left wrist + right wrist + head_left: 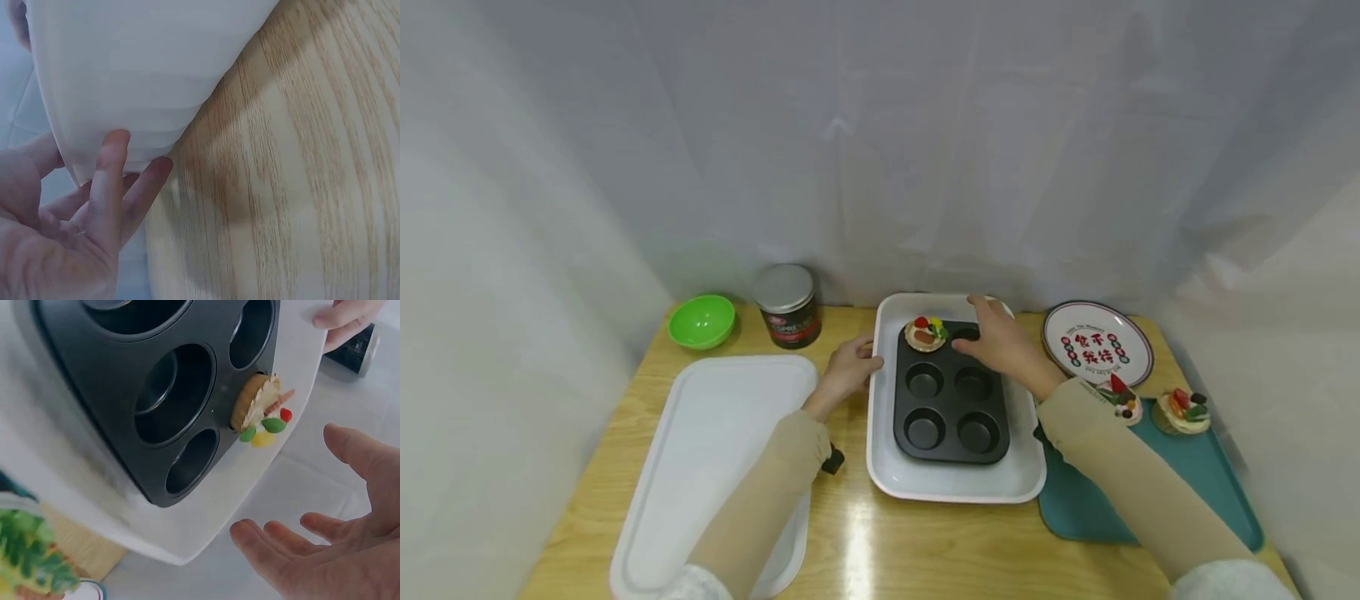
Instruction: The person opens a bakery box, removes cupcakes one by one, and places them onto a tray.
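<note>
A black muffin tin [951,398] [125,394] lies in a white tray [955,487] [81,506]. One fruit tart [925,333] [259,409] sits in the tin's far left cup; the other cups look bare. My right hand [996,337] [294,494] hovers over the far right cup, fingers spread and relaxed, holding nothing. My left hand [850,367] [119,181] rests against the tray's left wall [125,81], its fingers fairly straight on the outer side.
Two more fruit tarts [1123,406] [1183,410] stand at the far end of a teal tray [1150,500] on the right. A printed plate [1097,343], a dark jar [787,315], a green bowl [702,321] and a white board [715,450] surround the tray.
</note>
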A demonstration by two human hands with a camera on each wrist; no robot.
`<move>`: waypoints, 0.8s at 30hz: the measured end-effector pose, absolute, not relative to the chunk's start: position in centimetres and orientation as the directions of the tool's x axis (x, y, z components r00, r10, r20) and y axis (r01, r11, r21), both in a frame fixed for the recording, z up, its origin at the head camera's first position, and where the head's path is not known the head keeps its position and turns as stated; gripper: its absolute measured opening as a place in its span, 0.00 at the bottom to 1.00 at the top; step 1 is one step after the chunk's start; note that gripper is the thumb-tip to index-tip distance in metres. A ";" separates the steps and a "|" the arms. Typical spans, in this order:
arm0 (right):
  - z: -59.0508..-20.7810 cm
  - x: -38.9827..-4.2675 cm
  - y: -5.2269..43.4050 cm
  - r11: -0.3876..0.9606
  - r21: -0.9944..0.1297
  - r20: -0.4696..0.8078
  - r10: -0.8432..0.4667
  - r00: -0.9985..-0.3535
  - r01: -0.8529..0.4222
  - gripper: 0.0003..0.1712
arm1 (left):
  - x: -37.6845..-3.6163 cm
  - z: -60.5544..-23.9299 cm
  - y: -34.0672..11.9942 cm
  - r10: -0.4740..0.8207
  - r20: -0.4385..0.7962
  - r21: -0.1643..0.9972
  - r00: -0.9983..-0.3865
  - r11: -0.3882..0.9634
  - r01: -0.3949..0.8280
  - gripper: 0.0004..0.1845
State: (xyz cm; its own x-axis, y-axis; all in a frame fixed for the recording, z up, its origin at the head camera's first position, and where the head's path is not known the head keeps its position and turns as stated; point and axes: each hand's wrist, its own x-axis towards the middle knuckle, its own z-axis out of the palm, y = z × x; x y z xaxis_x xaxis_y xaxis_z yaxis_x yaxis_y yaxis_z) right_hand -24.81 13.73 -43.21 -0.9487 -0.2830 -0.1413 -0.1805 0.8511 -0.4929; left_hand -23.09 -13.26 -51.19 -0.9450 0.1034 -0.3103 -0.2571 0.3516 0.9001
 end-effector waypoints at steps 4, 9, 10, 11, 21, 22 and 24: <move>-43.7 -25.7 12.3 0.855 -0.488 -0.179 -0.294 -0.939 -0.175 0.51 | -23.0 -51.0 -13.2 0.111 -0.303 0.903 -0.946 0.352 -0.248 0.32; -44.4 -26.4 10.7 0.859 -0.477 -0.205 -0.314 -0.927 -0.186 0.52 | -22.8 -50.8 -13.2 0.116 -0.299 0.903 -0.947 0.355 -0.242 0.32; -44.5 -26.5 10.4 0.860 -0.475 -0.211 -0.320 -0.924 -0.189 0.52 | -22.8 -50.8 -13.2 0.117 -0.297 0.905 -0.948 0.352 -0.240 0.32; -44.5 -26.6 10.1 0.860 -0.474 -0.217 -0.322 -0.921 -0.189 0.52 | -22.8 -50.7 -13.2 0.119 -0.296 0.906 -0.948 0.349 -0.239 0.32; -45.5 -27.4 8.6 0.855 -0.467 -0.219 -0.359 -0.907 -0.226 0.53 | -22.8 -50.8 -13.1 0.113 -0.294 0.900 -0.949 0.368 -0.235 0.32; -45.7 -27.5 8.5 0.855 -0.464 -0.217 -0.362 -0.906 -0.231 0.53 | -22.8 -50.8 -13.1 0.111 -0.293 0.900 -0.950 0.368 -0.235 0.32; -46.0 -27.7 8.4 0.859 -0.453 -0.214 -0.366 -0.906 -0.240 0.52 | -22.7 -50.7 -13.1 0.110 -0.292 0.901 -0.950 0.364 -0.235 0.32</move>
State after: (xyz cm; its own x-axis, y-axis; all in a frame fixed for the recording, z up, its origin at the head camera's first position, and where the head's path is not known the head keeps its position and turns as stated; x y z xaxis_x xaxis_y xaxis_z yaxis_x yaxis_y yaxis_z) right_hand -27.69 8.38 -46.00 -0.9057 -0.3658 -0.2142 -0.2398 0.8588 -0.4528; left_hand -22.73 -13.07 -50.67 -0.9501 0.1095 -0.2922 -0.2352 0.3639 0.9012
